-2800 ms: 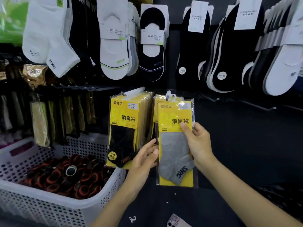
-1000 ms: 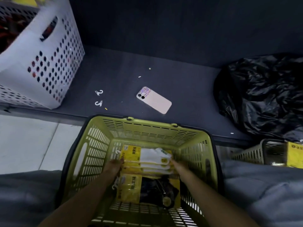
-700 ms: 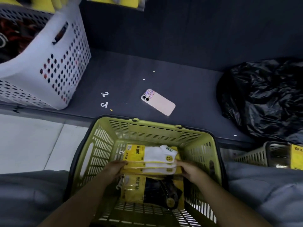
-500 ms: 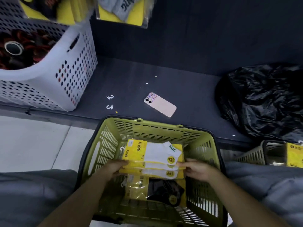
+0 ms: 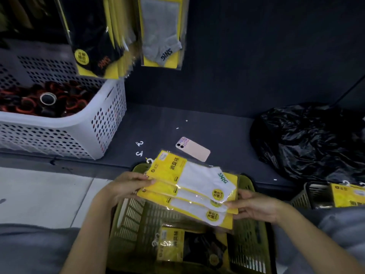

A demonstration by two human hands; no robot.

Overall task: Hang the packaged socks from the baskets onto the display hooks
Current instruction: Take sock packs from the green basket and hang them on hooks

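Dim overall; the dark shelf (image 5: 227,133) and back panel swallow light. Brightest patches are the pale floor tile (image 5: 39,192) at 9 o'clock and the white basket (image 5: 59,135) at 10. Sharp glare streaks on the plastic of the sock packets (image 5: 189,184) at centre; a soft sheen on the black bag (image 5: 308,143) at 3. Hanging packs (image 5: 98,46) at 11–12 are smeared by motion blur. Inside of the green basket (image 5: 248,244) at 6 is deep in shadow. Wide-angle bowing at edges, corners darker and soft.

Open shelf (image 5: 217,127) at centre frame, hemmed by white basket (image 5: 59,135) left and black bag (image 5: 308,139) right; phone (image 5: 193,148) lies mid-shelf, hanging packs (image 5: 160,36) crowd top centre.
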